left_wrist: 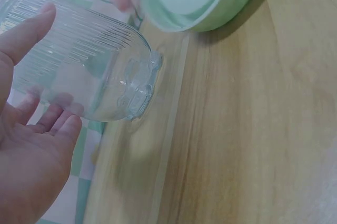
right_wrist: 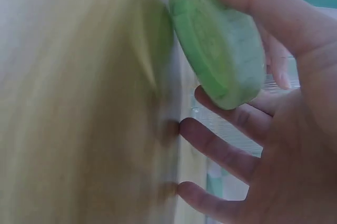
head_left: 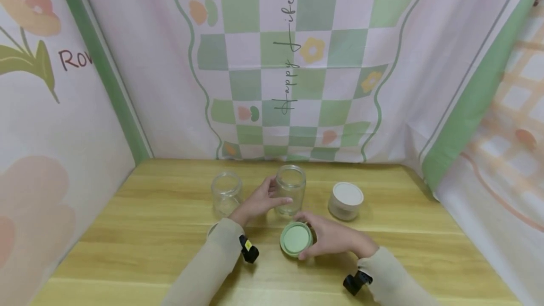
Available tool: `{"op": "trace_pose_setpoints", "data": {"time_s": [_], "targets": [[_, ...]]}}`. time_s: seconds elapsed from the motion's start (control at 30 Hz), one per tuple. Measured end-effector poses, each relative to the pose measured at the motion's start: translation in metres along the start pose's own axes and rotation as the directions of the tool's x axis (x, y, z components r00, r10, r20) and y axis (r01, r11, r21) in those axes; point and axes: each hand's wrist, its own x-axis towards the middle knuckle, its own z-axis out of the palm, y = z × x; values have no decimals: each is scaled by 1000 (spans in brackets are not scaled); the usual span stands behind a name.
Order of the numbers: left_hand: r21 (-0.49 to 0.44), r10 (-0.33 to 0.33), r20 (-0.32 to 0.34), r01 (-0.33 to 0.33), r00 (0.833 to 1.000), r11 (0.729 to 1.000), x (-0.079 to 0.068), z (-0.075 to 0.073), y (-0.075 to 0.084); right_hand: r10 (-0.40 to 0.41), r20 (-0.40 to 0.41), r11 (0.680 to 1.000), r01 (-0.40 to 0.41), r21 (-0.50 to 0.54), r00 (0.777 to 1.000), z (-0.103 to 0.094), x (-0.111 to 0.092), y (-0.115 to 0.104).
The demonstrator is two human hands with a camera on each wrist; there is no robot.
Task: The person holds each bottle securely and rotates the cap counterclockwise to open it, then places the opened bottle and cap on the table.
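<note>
A clear ribbed glass jar [head_left: 291, 190] without a lid stands upright on the wooden table. My left hand [head_left: 262, 200] holds it from its left side, thumb in front and fingers behind; in the left wrist view the jar [left_wrist: 84, 58] lies between that thumb and the fingertips. My right hand [head_left: 329, 236] pinches a round green lid [head_left: 296, 239] by its rim, just in front of the jar. The right wrist view has the lid [right_wrist: 221, 45] tilted, its edge close to the table, between thumb and forefinger, with the other fingers spread.
Another open glass jar [head_left: 226, 195] stands to the left, partly behind my left arm. A container with a white lid [head_left: 346, 200] is on the right. Something round and pale peeks out beside my left sleeve. A patterned curtain [head_left: 314, 84] hangs behind the table [head_left: 140, 230].
</note>
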Motion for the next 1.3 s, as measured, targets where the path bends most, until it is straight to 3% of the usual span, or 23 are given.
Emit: {"op": "trace_pose_setpoints", "data": {"time_s": [0.27, 0.5, 1.17, 1.3], "targets": [[-14, 5, -8, -5, 1000, 1000, 3, -2, 2, -73, 17, 973, 75, -219, 997, 3, 3, -1], [-20, 8, 3, -8, 1000, 1000, 2, -2, 1, 8, 19, 952, -1, -306, 1000, 9, 7, -6], [-47, 7, 20, -6, 1000, 999, -4, -5, 3, 50, 45, 967, -37, -253, 998, 7, 6, -14], [-53, 17, 29, -15, 999, 998, -6, -6, 4, 90, 34, 971, -80, -227, 995, 6, 2, -12]]}}
